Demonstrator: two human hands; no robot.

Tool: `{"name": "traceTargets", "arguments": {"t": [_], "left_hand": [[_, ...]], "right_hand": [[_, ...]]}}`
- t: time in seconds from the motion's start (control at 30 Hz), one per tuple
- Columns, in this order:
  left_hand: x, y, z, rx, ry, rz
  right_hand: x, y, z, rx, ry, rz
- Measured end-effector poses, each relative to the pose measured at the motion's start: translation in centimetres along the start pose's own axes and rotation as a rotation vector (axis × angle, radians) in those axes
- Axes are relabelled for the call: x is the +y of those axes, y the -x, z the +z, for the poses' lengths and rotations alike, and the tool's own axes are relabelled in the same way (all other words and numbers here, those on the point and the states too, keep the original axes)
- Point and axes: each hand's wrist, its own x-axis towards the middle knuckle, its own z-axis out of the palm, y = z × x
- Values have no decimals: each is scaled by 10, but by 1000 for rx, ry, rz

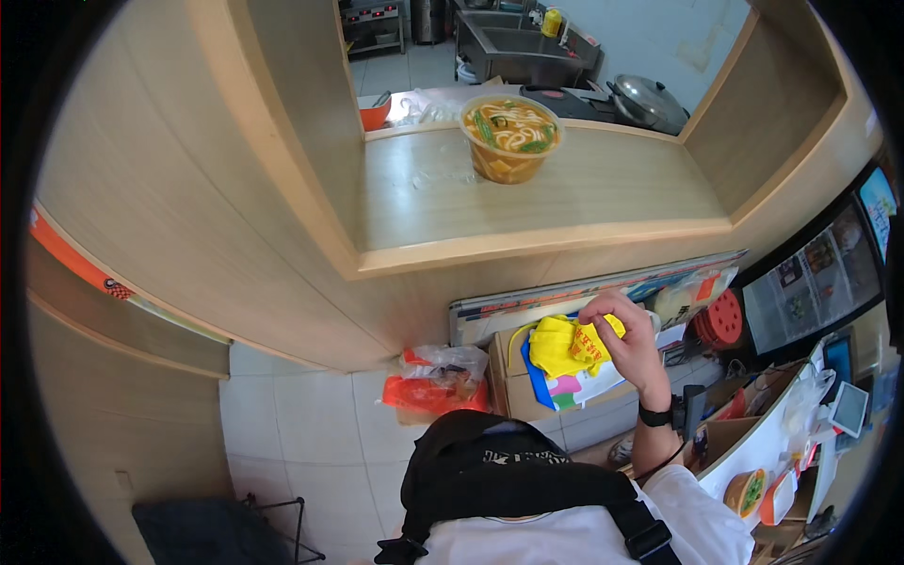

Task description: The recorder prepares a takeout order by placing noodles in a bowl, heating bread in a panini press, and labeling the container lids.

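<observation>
My right hand (624, 340) is raised over the floor in front of the counter, a strap with a device around its wrist. Its fingers are loosely bent, the thumb a little apart from them, and no object shows in it. My left hand is out of view. Below the right hand, bright yellow bags (561, 346) with red writing lie on a cardboard box (519, 388). On the pass-through ledge (607, 187) ahead stands a clear plastic bowl of noodle soup (510, 141) with green vegetables, apart from my hand.
A red plastic bag (438, 392) sits beside the box. At right are a red stool (722, 316), a display fridge (812, 282) and a white desk (766, 424) bearing another soup bowl (746, 493). Beyond the ledge are a lidded pan (646, 102) and a steel sink (522, 42).
</observation>
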Motion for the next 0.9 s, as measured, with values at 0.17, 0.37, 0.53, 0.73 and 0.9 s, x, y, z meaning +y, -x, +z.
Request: {"name": "traceTargets", "arguments": {"t": [0.17,0.37,0.53,0.73,0.9], "left_hand": [[-12,9,6,6,32,-9],[-25,11,8,18,85,-33],[-30,10,8,8,114,-53],[-37,13,8,12,146,-63],[-48,19,8,18,179,-73]], "right_hand": [[15,22,-12,-10,-5,126],[40,60,6,-100,-113,258],[40,83,20,-267,-85,312],[43,79,27,-304,-79,296],[43,73,27,-291,-105,262]]}}
